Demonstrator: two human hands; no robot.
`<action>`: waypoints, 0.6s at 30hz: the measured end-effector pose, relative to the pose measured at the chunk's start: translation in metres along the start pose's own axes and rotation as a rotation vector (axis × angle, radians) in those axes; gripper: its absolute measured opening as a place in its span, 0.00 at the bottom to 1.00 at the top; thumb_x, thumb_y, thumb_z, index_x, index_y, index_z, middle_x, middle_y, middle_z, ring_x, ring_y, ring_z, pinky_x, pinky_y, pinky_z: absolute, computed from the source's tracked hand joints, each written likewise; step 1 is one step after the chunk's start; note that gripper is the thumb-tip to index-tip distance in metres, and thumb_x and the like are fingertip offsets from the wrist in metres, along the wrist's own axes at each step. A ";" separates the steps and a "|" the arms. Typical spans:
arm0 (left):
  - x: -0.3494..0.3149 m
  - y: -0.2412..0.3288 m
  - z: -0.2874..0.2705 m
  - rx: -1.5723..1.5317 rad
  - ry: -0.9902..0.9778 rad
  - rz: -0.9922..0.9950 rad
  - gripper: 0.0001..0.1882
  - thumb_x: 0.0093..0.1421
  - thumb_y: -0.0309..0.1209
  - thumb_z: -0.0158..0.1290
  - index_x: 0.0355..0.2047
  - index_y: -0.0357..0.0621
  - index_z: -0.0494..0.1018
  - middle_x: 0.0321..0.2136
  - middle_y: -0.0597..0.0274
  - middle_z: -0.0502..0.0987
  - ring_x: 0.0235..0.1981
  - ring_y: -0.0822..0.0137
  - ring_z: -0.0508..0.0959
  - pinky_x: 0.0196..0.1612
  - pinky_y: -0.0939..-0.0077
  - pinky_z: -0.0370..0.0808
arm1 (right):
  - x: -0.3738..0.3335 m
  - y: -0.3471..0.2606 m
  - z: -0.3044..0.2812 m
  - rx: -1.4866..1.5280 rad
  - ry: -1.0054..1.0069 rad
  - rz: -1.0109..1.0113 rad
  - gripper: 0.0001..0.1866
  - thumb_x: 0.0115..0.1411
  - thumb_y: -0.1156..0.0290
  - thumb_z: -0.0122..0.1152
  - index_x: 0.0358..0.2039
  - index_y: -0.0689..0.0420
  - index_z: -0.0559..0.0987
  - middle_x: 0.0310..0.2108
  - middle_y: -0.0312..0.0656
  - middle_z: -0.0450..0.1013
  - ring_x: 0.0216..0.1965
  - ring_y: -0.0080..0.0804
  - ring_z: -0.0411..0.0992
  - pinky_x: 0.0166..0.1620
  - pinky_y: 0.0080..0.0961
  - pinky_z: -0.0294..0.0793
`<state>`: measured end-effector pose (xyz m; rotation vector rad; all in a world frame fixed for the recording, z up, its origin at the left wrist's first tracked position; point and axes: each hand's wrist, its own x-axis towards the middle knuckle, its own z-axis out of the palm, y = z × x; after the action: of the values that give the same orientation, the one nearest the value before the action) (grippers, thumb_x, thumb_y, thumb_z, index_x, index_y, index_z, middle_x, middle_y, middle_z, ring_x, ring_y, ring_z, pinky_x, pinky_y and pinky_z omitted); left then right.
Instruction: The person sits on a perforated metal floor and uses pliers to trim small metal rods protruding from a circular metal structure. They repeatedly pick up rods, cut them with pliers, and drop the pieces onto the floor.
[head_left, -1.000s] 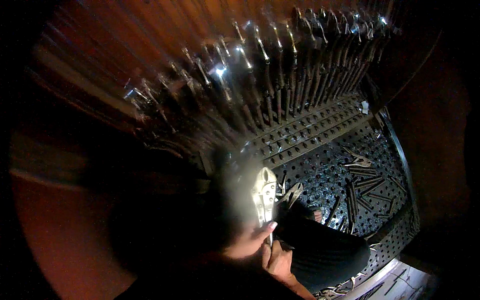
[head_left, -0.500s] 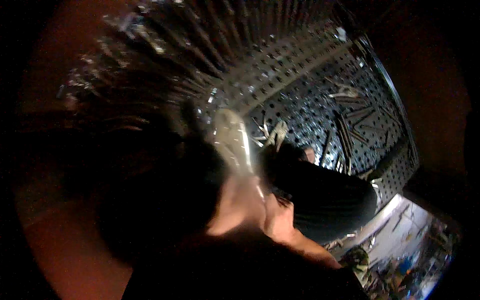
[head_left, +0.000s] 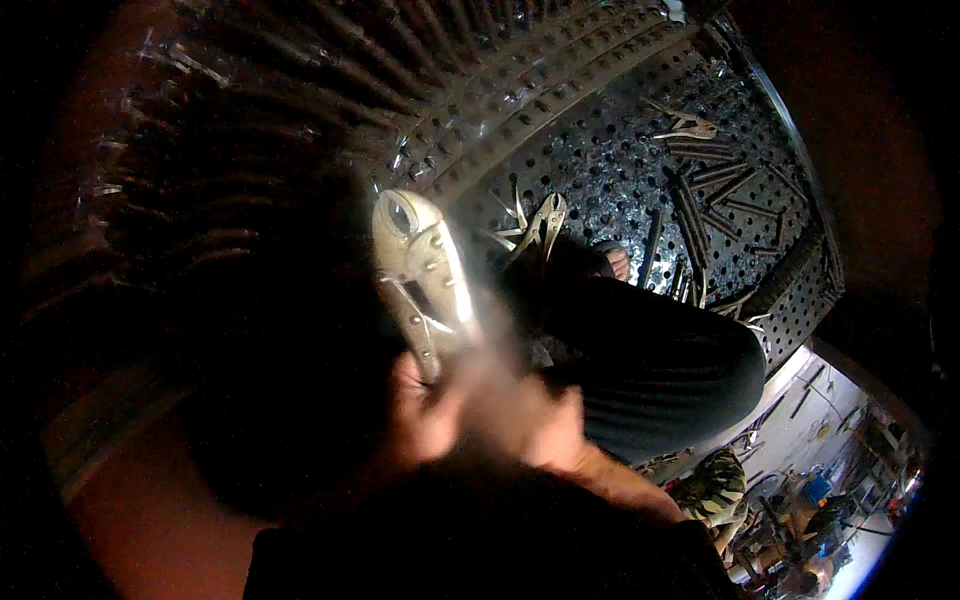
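Large locking pliers point away from me, jaws at the far end, in bright light. My left hand is closed around the near end of their left handle. My right hand is closed beside it at the right handle's end; motion blur smears its fingers and covers that end. Beyond and to the right, a second pair of locking pliers lies on a perforated metal surface, next to a sandalled foot.
Dark-trousered leg crosses the right side. Several thin metal bars and more pliers lie on the perforated surface. Ribbed, shiny stacks rise at the far left. Camouflage cloth and clutter fill the lower right.
The pliers' head has moved left and slightly away, and its jaws now show sharply. My hands have moved apart a little at the handles.
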<state>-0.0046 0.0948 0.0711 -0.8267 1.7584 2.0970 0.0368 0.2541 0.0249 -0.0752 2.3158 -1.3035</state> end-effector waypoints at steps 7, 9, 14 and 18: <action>0.021 0.010 -0.044 0.215 -0.284 -0.185 0.15 0.69 0.36 0.50 0.53 0.43 0.71 0.22 0.71 0.70 0.22 0.76 0.68 0.28 0.79 0.64 | 0.022 -0.003 -0.010 -0.096 0.137 -0.284 0.06 0.55 0.75 0.62 0.30 0.62 0.74 0.20 0.49 0.70 0.22 0.51 0.71 0.30 0.40 0.71; 0.027 -0.003 -0.045 0.021 -0.389 -0.187 0.23 0.69 0.35 0.49 0.62 0.39 0.64 0.35 0.61 0.72 0.31 0.68 0.73 0.38 0.71 0.69 | 0.027 -0.006 -0.003 -0.056 0.104 -0.270 0.05 0.56 0.75 0.62 0.31 0.62 0.75 0.21 0.50 0.70 0.23 0.52 0.72 0.31 0.42 0.71; 0.072 -0.039 -0.052 -0.607 -0.681 -0.159 0.25 0.69 0.34 0.49 0.64 0.43 0.61 0.63 0.49 0.67 0.60 0.47 0.71 0.64 0.43 0.67 | 0.034 0.002 0.005 0.046 0.157 -0.337 0.04 0.58 0.76 0.60 0.33 0.63 0.76 0.24 0.53 0.71 0.26 0.56 0.72 0.31 0.43 0.72; 0.067 -0.018 -0.035 -0.570 -0.587 -0.217 0.23 0.71 0.35 0.48 0.62 0.36 0.62 0.45 0.53 0.77 0.53 0.57 0.78 0.60 0.59 0.74 | 0.044 0.000 0.004 0.090 0.184 -0.398 0.05 0.63 0.74 0.57 0.34 0.63 0.76 0.25 0.53 0.71 0.26 0.56 0.71 0.32 0.41 0.71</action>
<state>-0.0396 0.0556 0.0134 -0.4174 0.7545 2.3820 -0.0005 0.2391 0.0067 -0.4214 2.4763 -1.6662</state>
